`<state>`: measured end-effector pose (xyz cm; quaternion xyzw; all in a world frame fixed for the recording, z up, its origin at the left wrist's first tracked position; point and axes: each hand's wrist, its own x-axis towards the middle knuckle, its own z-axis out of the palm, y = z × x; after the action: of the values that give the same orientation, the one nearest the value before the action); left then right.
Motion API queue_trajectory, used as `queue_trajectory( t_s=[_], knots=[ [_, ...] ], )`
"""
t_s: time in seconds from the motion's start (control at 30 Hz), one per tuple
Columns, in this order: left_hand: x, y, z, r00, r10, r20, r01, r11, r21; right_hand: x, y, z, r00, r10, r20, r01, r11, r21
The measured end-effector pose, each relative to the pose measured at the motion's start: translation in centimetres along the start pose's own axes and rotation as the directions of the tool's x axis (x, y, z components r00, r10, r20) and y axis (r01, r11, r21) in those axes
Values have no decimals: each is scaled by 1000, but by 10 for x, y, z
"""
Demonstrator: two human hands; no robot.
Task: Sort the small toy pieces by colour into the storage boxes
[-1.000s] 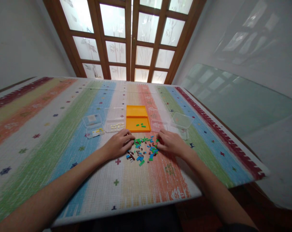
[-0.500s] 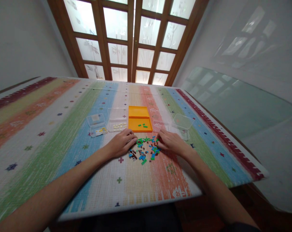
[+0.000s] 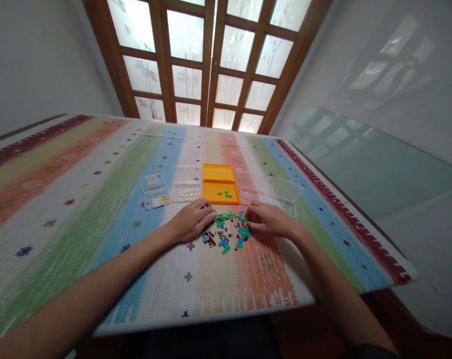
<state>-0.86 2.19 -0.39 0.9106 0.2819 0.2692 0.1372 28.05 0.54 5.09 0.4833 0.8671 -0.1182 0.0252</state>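
Note:
A loose pile of small toy bricks, green, blue and brown, lies spread on the tablecloth between my hands. My left hand rests at the pile's left edge, its fingers curled together; whatever they may hold is hidden. On the opposite edge my right hand has its fingertips pinched low among green and blue bricks, and what lies between them is too small to make out. Behind the pile, an opened orange box holds a few green bricks in its front half.
Left of the orange box stand a clear box with cream pieces and another clear box with yellow pieces. Open clear boxes stand to the right. A striped cloth covers the table; wooden glazed doors are beyond it.
The whole view has shifted slightly, so the scene sits a little further right. Both hands stay at the pile's edges, with my right fingers only slightly moved.

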Motion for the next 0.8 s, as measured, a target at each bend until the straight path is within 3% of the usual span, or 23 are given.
queue_trajectory(
  t_s=[0.6,0.8],
  knots=[
    [1,1,-1,1000,-16,15,16,1000,9,6,-10,8,995,103,-7,-103,992,-68],
    [1,2,-3,999,-23,25,22,1000,10,24,-5,-8,998,53,-39,-52,998,42]
  ],
)
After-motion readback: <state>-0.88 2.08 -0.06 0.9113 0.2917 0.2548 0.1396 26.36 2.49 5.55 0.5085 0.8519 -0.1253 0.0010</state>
